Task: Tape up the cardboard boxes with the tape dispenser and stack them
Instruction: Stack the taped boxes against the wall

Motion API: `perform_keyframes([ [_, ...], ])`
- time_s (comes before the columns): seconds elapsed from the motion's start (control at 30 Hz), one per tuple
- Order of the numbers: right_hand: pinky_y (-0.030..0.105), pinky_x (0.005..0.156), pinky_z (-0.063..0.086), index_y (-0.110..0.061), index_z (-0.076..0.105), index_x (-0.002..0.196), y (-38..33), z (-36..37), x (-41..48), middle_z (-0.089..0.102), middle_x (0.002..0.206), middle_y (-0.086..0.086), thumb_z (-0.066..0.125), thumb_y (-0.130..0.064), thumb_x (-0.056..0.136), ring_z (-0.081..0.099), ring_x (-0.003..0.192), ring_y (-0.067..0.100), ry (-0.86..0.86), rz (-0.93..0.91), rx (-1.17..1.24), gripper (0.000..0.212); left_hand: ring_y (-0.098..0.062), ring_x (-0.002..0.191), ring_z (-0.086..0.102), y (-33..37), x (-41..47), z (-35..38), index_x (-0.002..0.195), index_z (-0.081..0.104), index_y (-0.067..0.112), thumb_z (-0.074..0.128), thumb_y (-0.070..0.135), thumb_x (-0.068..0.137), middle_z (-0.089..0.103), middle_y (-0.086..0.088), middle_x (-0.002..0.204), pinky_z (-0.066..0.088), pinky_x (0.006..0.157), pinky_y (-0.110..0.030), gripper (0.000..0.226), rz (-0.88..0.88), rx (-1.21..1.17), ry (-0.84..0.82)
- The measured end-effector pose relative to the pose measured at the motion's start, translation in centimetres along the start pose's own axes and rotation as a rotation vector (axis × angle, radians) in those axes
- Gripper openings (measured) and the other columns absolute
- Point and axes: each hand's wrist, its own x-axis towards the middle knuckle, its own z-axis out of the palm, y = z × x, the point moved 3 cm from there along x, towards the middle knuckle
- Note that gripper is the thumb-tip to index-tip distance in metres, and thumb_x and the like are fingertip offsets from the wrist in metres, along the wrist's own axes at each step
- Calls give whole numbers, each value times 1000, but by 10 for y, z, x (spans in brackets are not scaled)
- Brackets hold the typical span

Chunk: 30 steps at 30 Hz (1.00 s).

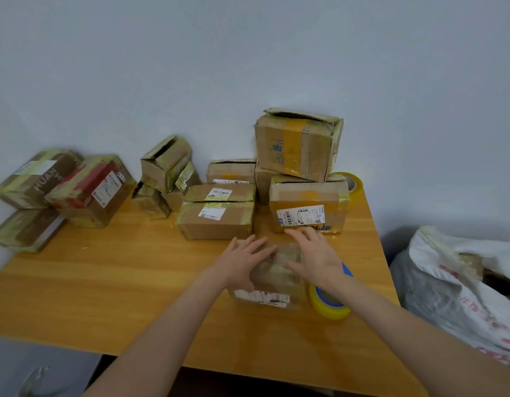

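Small box (276, 279) | our left hand (242, 262) and right hand (317, 260) pressed on it, fingers spread | tape dispenser (329, 306) just beside.

Only the arms show from this side of the room. The left hand (242, 262) and right hand (317, 257) are both bare. The left forearm (162, 330) and right forearm (414, 325) are slim and uncovered right to the near edge of view. The fingernails (289, 232) seem short and plain, though blur there leaves that uncertain.
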Motion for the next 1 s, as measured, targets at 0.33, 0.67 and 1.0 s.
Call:
perform_keyframes([
  [0.33,29,64,47,-27,40,134,2,27,0,61,114,-1,48,-70,85,61,96,19,-120,171,-53,67,-19,133,34,11,-23,17,152,16,10,57,21,94,24,-10,152,35,105,-29,72,-493,-891,499],
  [0.67,38,91,51,-26,52,136,49,23,4,57,131,2,49,-43,98,58,113,24,-26,288,189,42,-32,145,16,36,-7,26,153,-5,31,72,63,69,-38,-8,151,34,112,-44,118,-353,-577,137],
  [1.0,29,55,39,-6,57,104,137,61,-28,54,71,5,66,-37,90,50,59,17,-329,635,219,35,-30,141,28,31,3,24,153,-3,32,72,48,79,-37,-11,151,35,112,-39,106,-331,-489,153],
])
